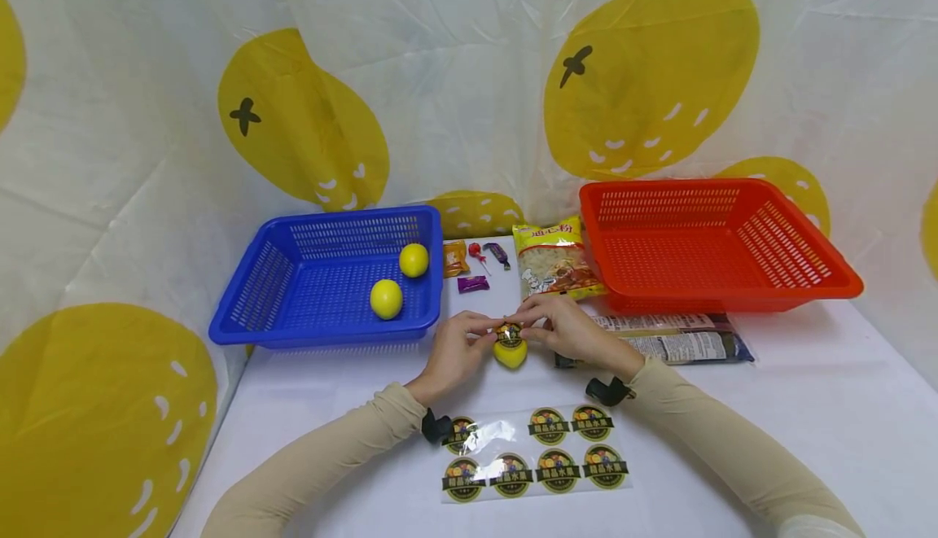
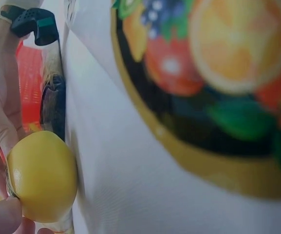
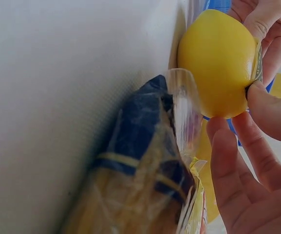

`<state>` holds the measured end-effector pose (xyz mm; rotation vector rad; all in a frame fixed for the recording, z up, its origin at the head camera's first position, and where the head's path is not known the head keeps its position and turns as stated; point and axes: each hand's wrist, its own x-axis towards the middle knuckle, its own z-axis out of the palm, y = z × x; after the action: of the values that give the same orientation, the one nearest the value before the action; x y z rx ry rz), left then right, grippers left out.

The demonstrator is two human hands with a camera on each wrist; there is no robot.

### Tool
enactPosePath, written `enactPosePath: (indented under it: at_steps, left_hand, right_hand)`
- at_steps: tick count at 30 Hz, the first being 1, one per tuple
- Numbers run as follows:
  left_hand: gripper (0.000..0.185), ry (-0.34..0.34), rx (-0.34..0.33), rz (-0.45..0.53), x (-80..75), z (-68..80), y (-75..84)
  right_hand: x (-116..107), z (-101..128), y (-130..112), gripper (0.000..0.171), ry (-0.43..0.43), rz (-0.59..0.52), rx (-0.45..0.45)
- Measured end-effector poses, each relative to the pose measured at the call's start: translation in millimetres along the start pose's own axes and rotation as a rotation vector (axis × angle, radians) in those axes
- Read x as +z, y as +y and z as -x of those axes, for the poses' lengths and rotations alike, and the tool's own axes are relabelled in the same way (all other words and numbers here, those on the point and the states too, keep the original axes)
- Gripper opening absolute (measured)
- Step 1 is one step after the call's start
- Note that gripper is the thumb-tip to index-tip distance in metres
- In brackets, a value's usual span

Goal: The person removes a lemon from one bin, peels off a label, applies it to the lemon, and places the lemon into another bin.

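Head view, centre: our left grip (image 1: pixel 456 351) and right grip (image 1: pixel 567 328) pinch one lemon's (image 1: pixel 510 356) sticker (image 1: pixel 509 335), apparently unsmoothed; seven stickers (image 1: pixel 558 470) remain below.

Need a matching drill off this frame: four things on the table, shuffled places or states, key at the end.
Things
1. blue basket
2. red basket
3. sticker sheet
4. lone lemon

Places and states
A. lies flat on the table, nearest the camera wearer
B. between left hand and right hand, bearing a label
C. contains two lemons
D. just right of the yellow bag

Pairs: 1-C, 2-D, 3-A, 4-B
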<state>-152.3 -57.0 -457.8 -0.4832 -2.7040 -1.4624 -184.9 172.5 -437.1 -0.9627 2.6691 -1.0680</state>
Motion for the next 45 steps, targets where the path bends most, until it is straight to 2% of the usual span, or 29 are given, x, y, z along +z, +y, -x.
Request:
enactPosePath:
  at_steps: [6, 14, 20, 27, 35, 38, 42, 45]
  left_hand:
    - [0.026, 0.008, 0.029, -0.023, -0.1, 0.1, 1.0]
    - [0.022, 0.028, 0.012, 0.009, 1.0, 0.5, 0.0]
    - [0.021, 0.031, 0.02, 0.003, 1.0, 1.7, -0.7]
    - [0.02, 0.025, 0.037, -0.002, -0.1, 1.9, 0.0]
    - [0.021, 0.018, 0.04, -0.018, -2.4, 1.4, -0.2]
    - [0.021, 0.013, 0.04, -0.024, -2.7, 1.0, -0.7]
    - [0.022, 0.011, 0.037, -0.039, -3.0, 1.4, -1.1]
    - [0.023, 0.016, 0.033, -0.048, -3.3, 2.0, -1.7]
  right_hand:
    - [0.6, -0.6, -1.1, 0.03, 0.004, 0.03, -0.009]
    - [2.2, 2.1, -1.4, 0.027, 0.04, 0.008, -0.013]
    - [2.5, 4.5, -0.7, 0.027, 0.031, -0.002, -0.036]
    - [0.2, 5.2, -0.9, 0.034, -0.022, -0.08, 0.03]
    - [0.9, 0.6, -1.6, 0.035, -0.038, -0.091, 0.057]
    - [0.2, 0.6, -1.5, 0.041, -0.044, -0.124, 0.089]
    - [-0.9, 1.2, -2.6, 0.065, -0.076, -0.191, 0.126]
    - [0.3, -0.4, -3.8, 0.081, -0.125, -0.167, 0.13]
